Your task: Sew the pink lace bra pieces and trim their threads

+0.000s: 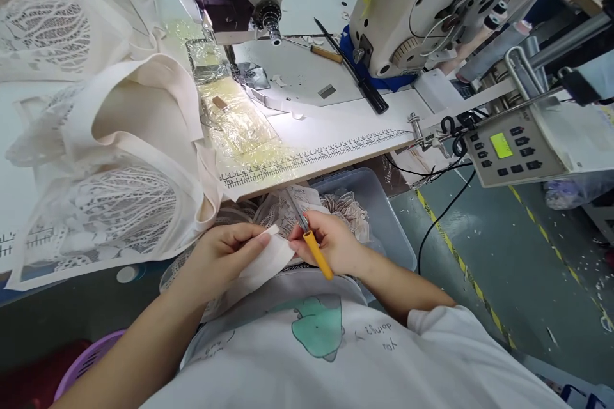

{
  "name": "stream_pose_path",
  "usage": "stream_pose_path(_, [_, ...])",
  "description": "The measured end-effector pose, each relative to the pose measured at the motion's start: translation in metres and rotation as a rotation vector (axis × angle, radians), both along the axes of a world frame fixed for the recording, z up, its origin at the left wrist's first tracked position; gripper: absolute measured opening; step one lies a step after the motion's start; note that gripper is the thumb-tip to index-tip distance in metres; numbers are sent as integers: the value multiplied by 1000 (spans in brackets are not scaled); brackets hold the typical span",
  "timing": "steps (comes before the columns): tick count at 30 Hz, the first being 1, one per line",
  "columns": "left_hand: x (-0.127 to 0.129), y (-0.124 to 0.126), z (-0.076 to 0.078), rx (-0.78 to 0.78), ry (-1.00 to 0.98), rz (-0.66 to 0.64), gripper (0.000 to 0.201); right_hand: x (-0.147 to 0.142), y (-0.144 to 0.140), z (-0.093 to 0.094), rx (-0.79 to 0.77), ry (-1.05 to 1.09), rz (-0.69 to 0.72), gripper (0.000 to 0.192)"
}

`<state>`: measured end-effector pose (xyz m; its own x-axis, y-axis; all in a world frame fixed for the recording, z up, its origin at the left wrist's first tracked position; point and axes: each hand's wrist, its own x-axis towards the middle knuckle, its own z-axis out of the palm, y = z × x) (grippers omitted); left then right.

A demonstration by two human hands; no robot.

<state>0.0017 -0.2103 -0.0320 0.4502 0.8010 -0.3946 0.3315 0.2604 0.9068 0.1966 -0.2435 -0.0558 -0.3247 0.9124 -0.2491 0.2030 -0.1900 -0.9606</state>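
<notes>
My left hand (225, 252) pinches a small cream fabric piece (268, 260) just below the table's front edge. My right hand (330, 239) grips a yellow-handled tool (317, 254) whose metal tip points up toward the table, beside the fabric piece. Both hands hover over lace pieces (283, 211) lying in a grey plastic bin (384, 217). Cream and white lace garments (119, 160) are heaped on the table at my left.
A white sewing machine (384, 6) stands at the back, its needle area (240, 67) next to shiny plastic film (240, 121). A ruler strip (326, 152) runs along the table edge. A control panel (513, 147) sits right. A purple basket (91, 358) is at lower left.
</notes>
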Motion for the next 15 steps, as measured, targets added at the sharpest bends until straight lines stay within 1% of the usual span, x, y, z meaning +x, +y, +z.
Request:
stream_pose_path(2, [0, -1, -2, -56, -18, -6, 33, 11, 4, 1, -12, -19, 91, 55])
stream_pose_path(3, [0, -1, -3, -76, -21, -9, 34, 18, 7, 1, 12, -55, 161, 58])
stream_pose_path(7, [0, -4, -2, -124, -15, -6, 36, 46, 17, -1, 180, -255, 551, 63])
stream_pose_path(9, [1, -5, 0, -137, -9, 1, 36, 54, 18, 0, 189, -314, 690, 64])
stream_pose_path(11, [3, -5, 1, -144, -2, 4, 37, 56, 16, 2, 178, -367, 735, 67])
stream_pose_path(15, [5, -5, 0, -143, 22, 28, 37, 55, 13, 9, 187, -468, 737, 70])
